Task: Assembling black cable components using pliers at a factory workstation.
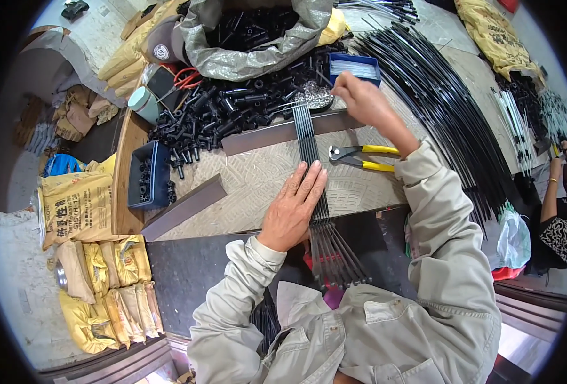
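Note:
My left hand [290,208] lies flat, fingers stretched out, on a row of thin black rods [307,142]. The rods lie side by side across a metal bar [258,139], and their thin far tips reach a heap of small silvery pieces [313,96]. Their near ends fan out over the table edge toward my body. Beyond the bar, my right hand [368,102] is closed, with a short thin grey stick [324,78] showing at its fingertips. What kind of stick it is, I cannot tell. Yellow-handled pincers [363,157] lie right of the rods.
Black plastic fittings [219,109] are heaped behind the bar, below an open grey sack [258,63]. Blue boxes stand left [149,176] and far right [355,67] of the heap. Long black rods [437,102] cover the right side. Another person's arm [551,192] shows far right.

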`<state>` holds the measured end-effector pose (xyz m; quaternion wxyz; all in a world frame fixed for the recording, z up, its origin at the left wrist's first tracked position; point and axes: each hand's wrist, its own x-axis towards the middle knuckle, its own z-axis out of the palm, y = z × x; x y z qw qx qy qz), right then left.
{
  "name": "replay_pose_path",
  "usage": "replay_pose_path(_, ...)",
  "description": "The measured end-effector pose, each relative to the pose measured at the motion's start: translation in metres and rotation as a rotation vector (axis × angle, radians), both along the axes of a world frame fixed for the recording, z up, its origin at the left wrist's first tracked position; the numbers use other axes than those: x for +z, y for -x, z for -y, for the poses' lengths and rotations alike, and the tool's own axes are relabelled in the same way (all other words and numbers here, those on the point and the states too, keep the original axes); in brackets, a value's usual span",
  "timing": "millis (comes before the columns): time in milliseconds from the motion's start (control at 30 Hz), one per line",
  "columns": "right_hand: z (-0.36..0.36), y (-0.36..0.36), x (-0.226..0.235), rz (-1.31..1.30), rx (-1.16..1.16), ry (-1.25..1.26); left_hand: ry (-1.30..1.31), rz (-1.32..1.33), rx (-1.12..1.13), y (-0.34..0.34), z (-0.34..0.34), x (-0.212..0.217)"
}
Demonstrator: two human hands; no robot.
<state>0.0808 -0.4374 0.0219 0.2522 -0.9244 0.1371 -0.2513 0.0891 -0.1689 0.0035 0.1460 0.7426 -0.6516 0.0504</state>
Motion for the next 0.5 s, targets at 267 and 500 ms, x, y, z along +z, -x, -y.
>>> replay_pose_path(267,-0.022,0.012,0.003,0.026,-0.064,-0.025,0.07,0.068,0.005,0.003,-0.002,-0.01)
replay_pose_path(500,-0.064,0.123,0.083,0.323,0.336,-0.608,0.066,0.036,-0.014,0.003,-0.006,0.006)
